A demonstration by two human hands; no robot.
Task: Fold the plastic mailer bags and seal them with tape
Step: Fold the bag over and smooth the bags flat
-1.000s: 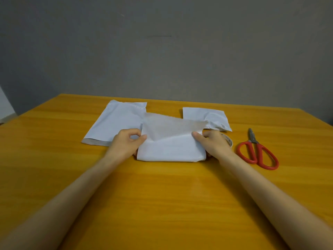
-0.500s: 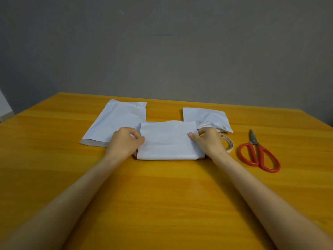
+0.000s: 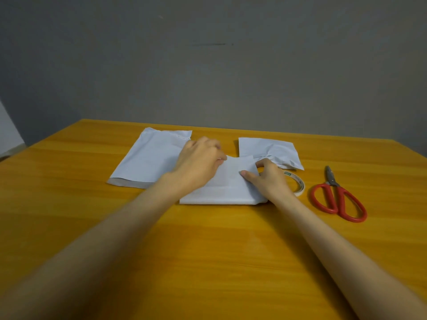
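**Mailer bag folded on the table, both hands on it**

Head view: the folded mailer bag point(image 3: 227, 189) lies flat in the middle of the orange wooden table point(image 3: 208, 262), with its doubled edge toward the person and its loose edges toward the far side. The left hand point(image 3: 198, 162) lies over the bag's left part, back of the hand up. Its fingers are bent, and their tips meet the far edge of the bag. The hand is blurred there, so I cannot tell whether the fingers pinch that edge or only press on it. The right hand point(image 3: 269, 179) holds the bag's right side in a narrow pinch. The thumb lies flat on the top layer, pointing left, and the index finger curls round the far right corner.

Just behind the right hand's wrist lies the tape roll point(image 3: 299, 184), flat on the table and partly hidden by that hand. To the right of the roll, apart from it, the scissors point(image 3: 339, 200) lie closed, red handles toward the person and blades pointing away.

A flat mailer bag point(image 3: 150, 158), not folded, lies to the left of the folded one, and the left hand and forearm cover its right edge. A small folded bag point(image 3: 271, 150) lies at the far right of the group, and its near corner reaches close to the right hand's fingers. A plain grey wall point(image 3: 208, 65) stands behind the table
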